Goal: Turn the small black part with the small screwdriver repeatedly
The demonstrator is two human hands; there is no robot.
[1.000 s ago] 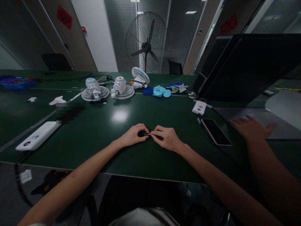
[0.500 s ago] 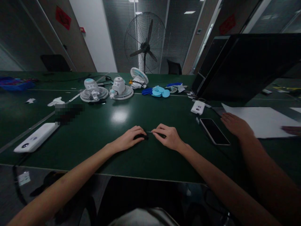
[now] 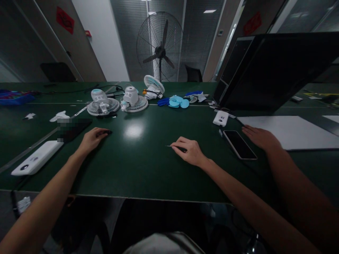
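My right hand is closed in a pinch on a slim dark tool with a thin pale, pointed tip. The tip points left above the green tabletop, and the exact kind of tool cannot be made out. Farther left, my left hand pinches a small black piece, mostly covered by the fingers. That hand is close to a black phone-like object, partly blurred out, and a white power bank.
Small white fans and light-blue fan blades lie toward the back. At right are a phone, a white device, a large black monitor and a co-worker's hand by white paper.
My left hand has moved away from my right, leftward and slightly farther back, carrying the small black piece. My right hand has stayed nearly in place with the tool.
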